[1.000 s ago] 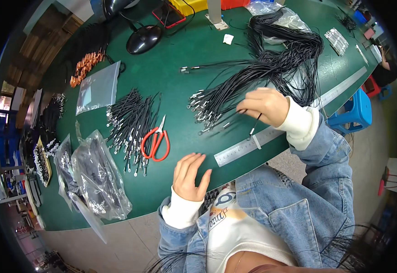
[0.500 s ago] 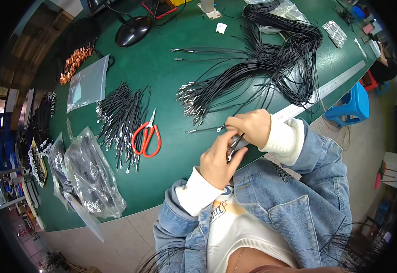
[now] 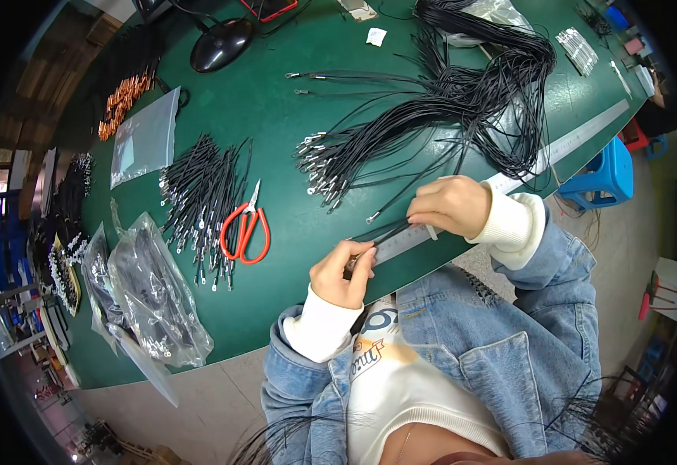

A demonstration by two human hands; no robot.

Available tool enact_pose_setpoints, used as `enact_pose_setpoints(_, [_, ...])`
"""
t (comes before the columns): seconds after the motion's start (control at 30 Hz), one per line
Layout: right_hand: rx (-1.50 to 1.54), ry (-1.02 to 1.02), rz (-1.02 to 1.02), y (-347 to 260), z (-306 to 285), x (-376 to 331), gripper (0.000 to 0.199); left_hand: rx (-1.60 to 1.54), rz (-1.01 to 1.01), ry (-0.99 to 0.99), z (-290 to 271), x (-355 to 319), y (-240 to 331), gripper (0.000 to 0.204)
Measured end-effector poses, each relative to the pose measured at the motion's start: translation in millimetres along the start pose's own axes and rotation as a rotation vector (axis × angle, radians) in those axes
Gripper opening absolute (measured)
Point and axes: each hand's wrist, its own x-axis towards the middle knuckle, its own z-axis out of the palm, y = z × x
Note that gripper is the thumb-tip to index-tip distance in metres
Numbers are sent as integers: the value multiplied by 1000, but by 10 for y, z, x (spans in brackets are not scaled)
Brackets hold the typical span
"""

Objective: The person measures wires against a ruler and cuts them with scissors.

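Between my two hands a black cable [image 3: 391, 233] is stretched over a long metal ruler [image 3: 408, 242] near the table's front edge. My left hand [image 3: 343, 271] pinches one end of the cable just past the ruler's left part. Farther right, my right hand [image 3: 452, 208] grips the cable above the ruler, fingers closed together. One loose cable end with a ring terminal [image 3: 371, 219] lies left of my right hand. Beyond the hands spreads a large bundle of long black cables [image 3: 408, 108], its silver ring terminals pointing left.
Red-handled scissors [image 3: 245, 232] lie left of my hands, beside a pile of short black cables [image 3: 203, 198]. Clear plastic bags [image 3: 158, 287] rest at the front left. A black round lamp base [image 3: 221, 45] stands at the back. A blue stool [image 3: 606, 177] is beyond the right edge.
My hands have drawn apart, left hand leftward and right hand slightly right, straightening the cable between them. More of the ruler now shows.
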Motion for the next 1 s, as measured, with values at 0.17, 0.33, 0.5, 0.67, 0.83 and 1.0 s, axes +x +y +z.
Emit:
enact_pose_setpoints(0.17, [115, 42, 81, -13, -105, -63, 14, -451, -269, -59, -55, -40, -91, 11])
enact_pose_setpoints(0.33, [50, 5, 58, -14, -39, -151, 14, -594, -277, -95, -6, -20, -77, 14])
enact_pose_setpoints(0.5, [-33, -98, 52, -71, -49, -146, 14, -568, -285, -139, -24, -12, -40, 12])
enact_pose_setpoints(0.67, [-99, 9, -15, -328, 216, -8, 11, -514, -284, -178, -28, -81, -29, 10])
enact_pose_setpoints(0.83, [80, -42, 112, -330, 320, 54, 9, 64, -132, -124, -127, -171, -10, 28])
enact_pose_setpoints(1.0, [-41, -183, 213, -348, 323, 119, 15, 322, 180, 79, -185, -195, -35, 30])
